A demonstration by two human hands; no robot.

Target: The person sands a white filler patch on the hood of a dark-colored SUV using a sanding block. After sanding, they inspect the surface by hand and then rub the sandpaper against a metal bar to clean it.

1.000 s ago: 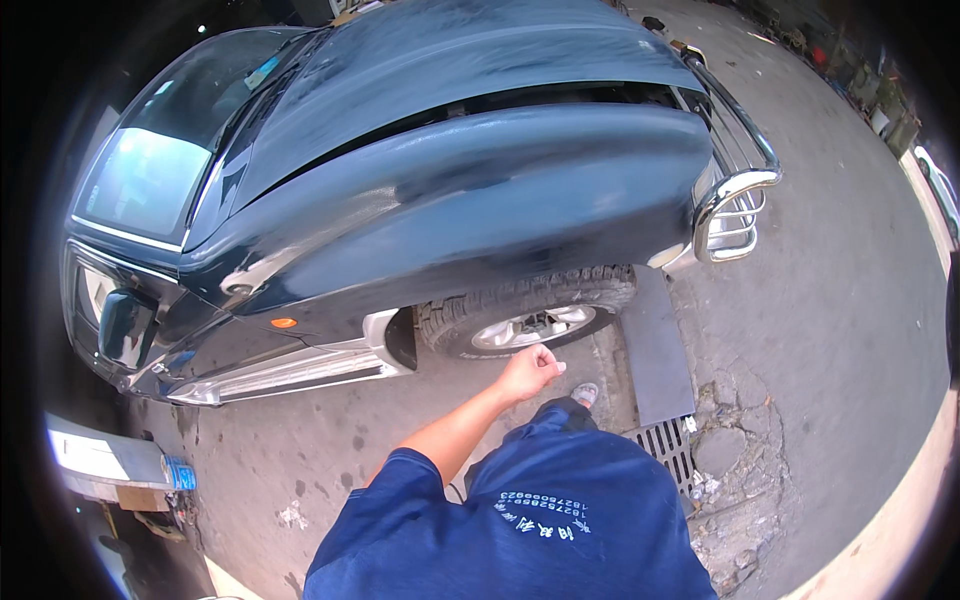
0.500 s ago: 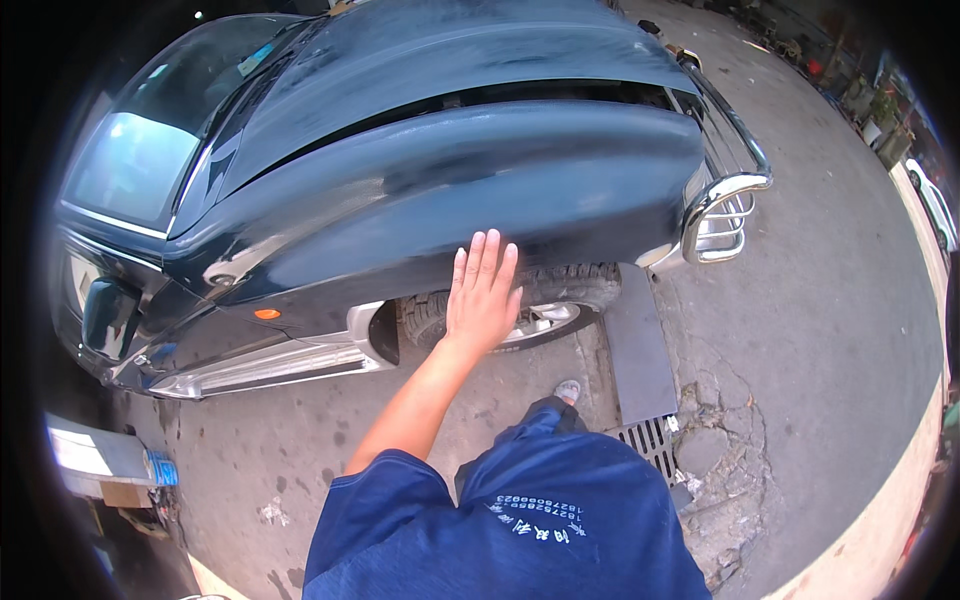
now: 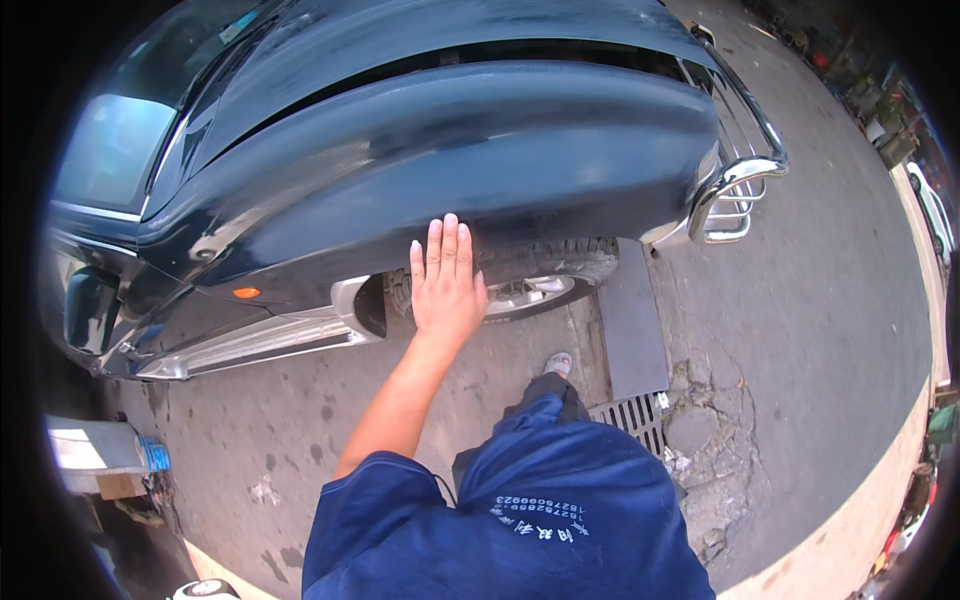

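My left hand (image 3: 447, 292) is raised over the lower side of a dark blue car's front fender (image 3: 540, 165), palm toward the panel and fingers stretched upward. The fingertips overlap the fender's lower part, just above the wheel arch; whether they touch the paint is hard to tell. Behind the hand, part of the front wheel (image 3: 575, 262) is covered. Dull, cloudy patches show on the fender and on the hood (image 3: 480, 22), with a dark gap between them. Nothing is visible in the left hand. My right hand is out of the picture.
A chrome bull bar (image 3: 752, 168) juts from the car's front. Leftward are an orange side lamp (image 3: 246, 293), a running board (image 3: 250, 343) and a mirror (image 3: 92, 308). A grey plate (image 3: 634, 335) and drain grate (image 3: 632, 420) lie near my foot. A blue can (image 3: 154, 453) stands far left.
My left hand has moved left along the fender, toward the car's door, with its fingers still outstretched. The whole view has shifted slightly, bringing the car a little higher in the picture.
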